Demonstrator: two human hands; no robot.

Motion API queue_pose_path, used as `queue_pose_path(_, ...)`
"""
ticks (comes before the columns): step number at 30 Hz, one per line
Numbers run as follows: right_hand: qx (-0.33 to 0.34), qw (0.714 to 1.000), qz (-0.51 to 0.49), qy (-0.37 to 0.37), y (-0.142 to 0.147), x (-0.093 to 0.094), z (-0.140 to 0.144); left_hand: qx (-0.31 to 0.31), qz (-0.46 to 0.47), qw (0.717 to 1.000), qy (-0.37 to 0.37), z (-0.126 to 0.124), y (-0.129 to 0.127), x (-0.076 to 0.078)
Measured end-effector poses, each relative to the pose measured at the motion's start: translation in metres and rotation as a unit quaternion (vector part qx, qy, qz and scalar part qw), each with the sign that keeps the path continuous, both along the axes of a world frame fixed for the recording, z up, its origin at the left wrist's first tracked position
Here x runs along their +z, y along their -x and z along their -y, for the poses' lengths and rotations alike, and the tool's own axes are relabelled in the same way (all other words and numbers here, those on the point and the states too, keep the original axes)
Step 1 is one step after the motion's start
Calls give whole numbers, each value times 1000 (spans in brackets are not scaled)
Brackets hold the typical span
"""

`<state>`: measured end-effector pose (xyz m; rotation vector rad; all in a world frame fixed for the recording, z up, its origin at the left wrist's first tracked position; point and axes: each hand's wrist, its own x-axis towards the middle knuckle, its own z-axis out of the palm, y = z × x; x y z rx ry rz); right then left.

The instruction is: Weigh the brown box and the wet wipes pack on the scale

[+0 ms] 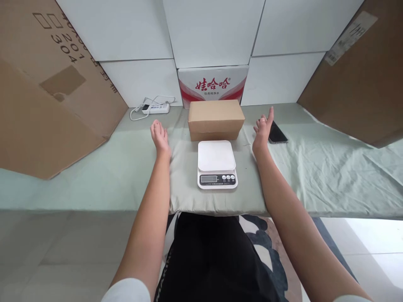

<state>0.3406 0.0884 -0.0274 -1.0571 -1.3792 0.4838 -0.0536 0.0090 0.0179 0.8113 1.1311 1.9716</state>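
My left hand (160, 136) rests on edge on the green cloth, left of a small brown cardboard box (216, 119). Its fingers are loosely bent, and I see nothing in them. On the box's other side is my right hand (262, 129), with one finger stretched out and the others loosely curled, also holding nothing. A black smartphone (277, 133) lies just beside that hand, partly hidden by it. Between my forearms sits a white digital kitchen scale (217, 164) with a bare platform, its display and buttons facing me. The closed box stands right behind the scale.
A white power strip (155, 108) with a looped cable lies at the back left. Large cardboard sheets (63, 96) flank the table on both sides. Behind the small box stands a white and red printed carton (213, 84) against white panels. The green cloth (217, 203) covers the table to its front edge.
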Motion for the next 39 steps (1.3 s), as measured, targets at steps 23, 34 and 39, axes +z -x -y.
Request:
queue_pose_path(23, 159, 986, 20, 43, 48, 6, 20, -216, -200, 956, 17, -3, -44, -22)
queue_pose_path(34, 110, 991, 74, -35, 55, 45, 64, -160, -277, 944, -85, 24, -44, -1)
queue_pose_path(39, 83, 978, 154, -110, 36, 43, 121, -130, -271, 946, -121, 87, -48, 1)
